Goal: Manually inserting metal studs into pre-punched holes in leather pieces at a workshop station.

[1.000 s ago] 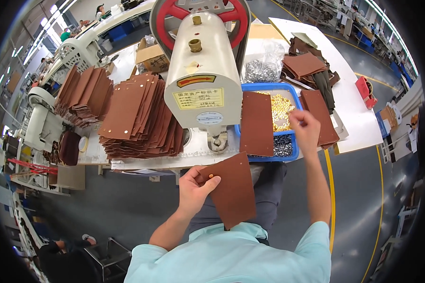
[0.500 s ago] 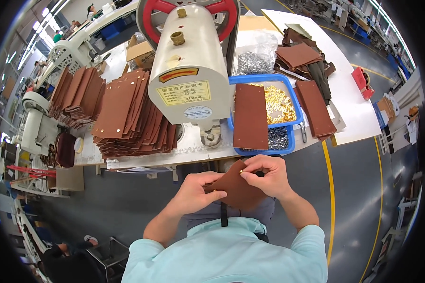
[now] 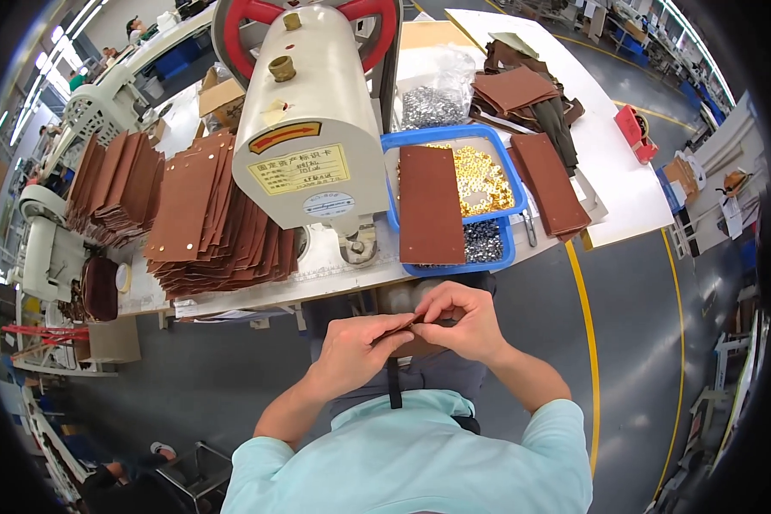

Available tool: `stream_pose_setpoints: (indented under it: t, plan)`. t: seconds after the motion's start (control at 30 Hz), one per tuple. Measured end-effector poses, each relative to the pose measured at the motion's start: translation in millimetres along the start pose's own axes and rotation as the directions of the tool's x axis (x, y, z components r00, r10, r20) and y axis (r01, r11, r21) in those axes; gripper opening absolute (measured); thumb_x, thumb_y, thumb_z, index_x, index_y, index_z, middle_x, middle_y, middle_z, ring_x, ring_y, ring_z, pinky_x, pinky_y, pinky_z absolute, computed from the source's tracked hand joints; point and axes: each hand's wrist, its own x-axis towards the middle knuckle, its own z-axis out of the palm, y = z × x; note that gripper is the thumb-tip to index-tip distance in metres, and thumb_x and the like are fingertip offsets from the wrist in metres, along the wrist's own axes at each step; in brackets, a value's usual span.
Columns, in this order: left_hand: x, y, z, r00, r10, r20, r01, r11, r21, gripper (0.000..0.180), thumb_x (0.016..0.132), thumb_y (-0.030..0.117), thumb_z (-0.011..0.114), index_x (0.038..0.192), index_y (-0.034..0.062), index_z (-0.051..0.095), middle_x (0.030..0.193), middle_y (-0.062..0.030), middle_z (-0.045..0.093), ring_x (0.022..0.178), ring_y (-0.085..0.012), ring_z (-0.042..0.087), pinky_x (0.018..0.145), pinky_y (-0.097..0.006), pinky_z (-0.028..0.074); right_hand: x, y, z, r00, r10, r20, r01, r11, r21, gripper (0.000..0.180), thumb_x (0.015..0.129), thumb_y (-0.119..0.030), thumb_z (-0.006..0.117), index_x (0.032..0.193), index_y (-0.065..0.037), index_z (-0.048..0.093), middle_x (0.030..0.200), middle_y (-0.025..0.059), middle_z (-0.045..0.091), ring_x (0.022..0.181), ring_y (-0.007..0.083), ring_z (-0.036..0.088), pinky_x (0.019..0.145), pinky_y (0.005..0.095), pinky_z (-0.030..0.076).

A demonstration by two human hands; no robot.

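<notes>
A person in a pale aqua shirt (image 3: 403, 463) works with both hands on a brown panel (image 3: 420, 347) in front of a pale press (image 3: 313, 111) with a red wheel. The panel is held over the person's lap, on the near side of the press and clear of the counter (image 3: 612, 193) beneath it. The left hand (image 3: 355, 347) is closed, gripping the panel between thumb and fingers. The right hand (image 3: 464, 325) is drawn into a tight pinch at the panel's edge; whether a small part also sits between its fingertips cannot be told.

Just right of the press, a blue tray (image 3: 454, 131) carries gold fasteners (image 3: 486, 182), with a second blue tray (image 3: 511, 248) of silver fasteners (image 3: 484, 242) at its near side; a loose panel (image 3: 431, 210) lies across both. Farther right of the press rest a metal tool (image 3: 529, 228) and more panels (image 3: 550, 184). A clear bag (image 3: 441, 98) of silver pieces stands to the right and rear of the press. Left of the press rises a tall stack (image 3: 193, 206) of brown panels, with another stack (image 3: 116, 184) farther out.
</notes>
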Motion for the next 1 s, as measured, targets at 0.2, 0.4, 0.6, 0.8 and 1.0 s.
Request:
stream_pose_setpoints:
  t: [0.2,0.4,0.6,0.8,1.0]
  plan:
    - [-0.1,-9.8,2.7,0.985,0.172,-0.023,-0.168,0.980,0.106,0.021,0.079,0.008,0.084,0.098,0.0056,0.078,0.085,-0.0087,0.077,0.071,-0.0218,0.074,0.062,-0.029,0.058,-0.5,-11.5,-4.0,0.998,-0.008,0.070,0.023,0.976,-0.218,0.022,0.078,0.005,0.082,0.097,0.002,0.073,0.092,0.0097,0.075,0.086,0.0151,0.074,0.077,0.0287,0.060]
    - [-8.5,-21.2,6.8,0.911,0.400,-0.099,-0.367,0.897,0.248,0.016,0.083,0.013,0.083,0.096,0.0074,0.076,0.078,-0.0060,0.075,0.066,-0.0198,0.072,0.056,-0.031,0.055,41.9,2.6,-97.7,0.964,-0.021,-0.265,-0.179,0.688,-0.703,0.016,0.087,-0.006,0.073,0.101,0.000,0.077,0.090,0.0138,0.076,0.078,0.0220,0.074,0.072,0.0332,0.058]
    - [-3.2,-20.1,11.2,0.828,0.554,-0.089,-0.508,0.808,0.299,0.025,0.074,0.005,0.079,0.099,0.0076,0.072,0.088,-0.0038,0.075,0.068,-0.0178,0.072,0.057,-0.027,0.056,61.0,52.8,-113.2,0.988,-0.083,-0.127,-0.095,0.316,-0.944,0.018,0.085,-0.010,0.072,0.101,-0.005,0.077,0.092,0.0162,0.068,0.086,0.0386,0.067,0.079,0.0458,0.055]
    - [-6.3,-27.6,7.2,0.732,0.674,-0.099,-0.585,0.696,0.416,0.018,0.074,0.009,0.075,0.090,0.0078,0.066,0.095,-0.0037,0.074,0.075,-0.0169,0.073,0.058,-0.026,0.056,65.2,74.1,-131.5,0.981,-0.181,-0.070,-0.011,0.312,-0.950,0.010,0.085,-0.009,0.073,0.094,-0.005,0.075,0.090,0.0147,0.067,0.085,0.0371,0.067,0.076,0.0458,0.054]
    - [-10.0,-28.2,7.3,0.737,0.670,-0.090,-0.592,0.704,0.392,0.017,0.076,0.011,0.075,0.090,0.0071,0.065,0.096,-0.0049,0.075,0.076,-0.0171,0.073,0.058,-0.026,0.055,51.6,54.0,-124.3,0.926,-0.360,-0.109,0.009,0.312,-0.950,0.010,0.086,-0.005,0.076,0.095,0.000,0.076,0.089,0.0136,0.071,0.074,0.0274,0.070,0.066,0.0356,0.053]
